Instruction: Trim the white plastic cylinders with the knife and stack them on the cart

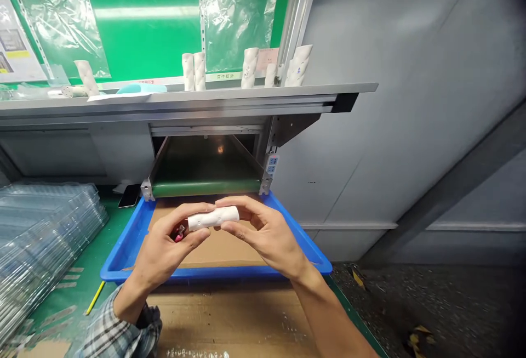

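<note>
In the head view, the white cylinder (213,217) lies crosswise above the blue tray (197,274), its long axis running nearly level from left to right, the right end slightly higher. It looks matt, with a gently wavy outline and small dimpled marks. The left hand (164,240) pinches its left end between thumb and fingers, and the right hand (269,237) closes likewise around its right end

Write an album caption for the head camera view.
Both hands hold a white tube over a blue tray.
</note>
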Available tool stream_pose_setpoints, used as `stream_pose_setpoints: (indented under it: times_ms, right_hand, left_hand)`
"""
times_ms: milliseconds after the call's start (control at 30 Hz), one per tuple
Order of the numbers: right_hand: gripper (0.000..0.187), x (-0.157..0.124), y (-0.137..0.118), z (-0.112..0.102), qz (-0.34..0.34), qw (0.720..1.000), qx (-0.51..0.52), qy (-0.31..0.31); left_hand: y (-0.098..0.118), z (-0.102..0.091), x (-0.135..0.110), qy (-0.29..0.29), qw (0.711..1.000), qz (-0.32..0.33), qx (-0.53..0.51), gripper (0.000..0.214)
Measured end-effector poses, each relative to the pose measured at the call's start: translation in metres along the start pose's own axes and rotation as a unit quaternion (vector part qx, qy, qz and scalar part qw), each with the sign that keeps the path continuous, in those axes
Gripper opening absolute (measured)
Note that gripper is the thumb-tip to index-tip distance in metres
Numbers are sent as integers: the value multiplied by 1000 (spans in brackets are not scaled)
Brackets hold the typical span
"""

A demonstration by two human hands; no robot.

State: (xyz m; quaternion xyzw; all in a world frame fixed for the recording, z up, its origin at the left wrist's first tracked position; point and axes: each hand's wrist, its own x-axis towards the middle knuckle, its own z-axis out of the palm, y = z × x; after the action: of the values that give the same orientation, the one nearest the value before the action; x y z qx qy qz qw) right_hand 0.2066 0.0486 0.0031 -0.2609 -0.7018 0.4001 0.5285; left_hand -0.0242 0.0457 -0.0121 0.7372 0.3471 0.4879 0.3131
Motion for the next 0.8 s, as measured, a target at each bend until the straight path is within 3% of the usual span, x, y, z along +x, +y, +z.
stream_pose_setpoints:
  times_ms: [133, 333, 633, 800]
  right_hand:
    - [31, -2, -1, 2, -32, 999, -28, 8]
    - [36, -4, -9, 4, 10, 1000, -22, -9]
    - [35, -5, -10, 7, 4, 1000, 0, -19]
    - [30, -5, -10, 7, -20, 999, -37, -14]
  left_hand:
    - [4, -2, 0, 5, 1000, 7, 17, 35]
    - [11, -4, -2, 37, 996, 68, 45, 29]
    - [12, -7, -2, 30, 996, 67, 49, 27]
    - [15, -7, -3, 32, 996, 67, 42, 26]
